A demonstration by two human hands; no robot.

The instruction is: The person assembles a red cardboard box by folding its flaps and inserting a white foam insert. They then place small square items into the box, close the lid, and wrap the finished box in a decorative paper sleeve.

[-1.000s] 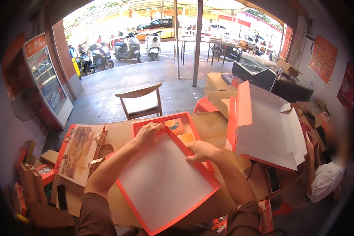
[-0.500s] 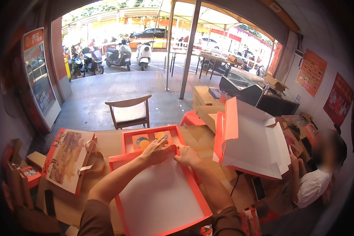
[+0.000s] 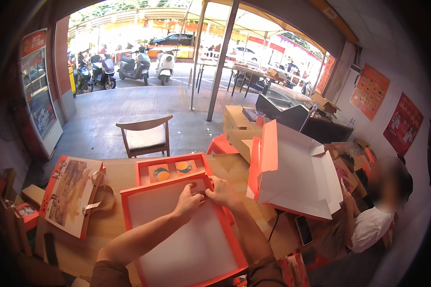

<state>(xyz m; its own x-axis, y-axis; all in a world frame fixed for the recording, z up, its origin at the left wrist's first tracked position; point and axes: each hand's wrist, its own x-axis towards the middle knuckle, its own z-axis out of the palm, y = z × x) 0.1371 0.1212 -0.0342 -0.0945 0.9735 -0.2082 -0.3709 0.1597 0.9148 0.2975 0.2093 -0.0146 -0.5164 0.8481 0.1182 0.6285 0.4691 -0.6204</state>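
A large shallow box tray (image 3: 177, 248) with a white inside and orange-red rim lies in front of me on the table. At its far right corner my right hand (image 3: 222, 193) is closed, thumb inside and fingers around the wall. My left hand (image 3: 189, 201) hovers over the white inside just left of that corner, index finger and thumb apart, holding nothing I can see. Beyond the tray sits a smaller red-rimmed box (image 3: 143, 176). Two square packs with an orange circle and teal pattern, the left pack (image 3: 159, 172) and the right pack (image 3: 186, 167), lie in it.
A printed gift box (image 3: 72, 193) with a ribbon lies left. An opened white-lined carton (image 3: 292, 172) stands right, near a phone (image 3: 303, 230) and a seated person (image 3: 376, 229). Beyond the table are a wooden chair (image 3: 146, 136) and cardboard boxes (image 3: 238, 119).
My left hand has drawn back from the smaller box's near edge to over the white tray. The right hand stays at the corner. The whole view has shifted slightly.
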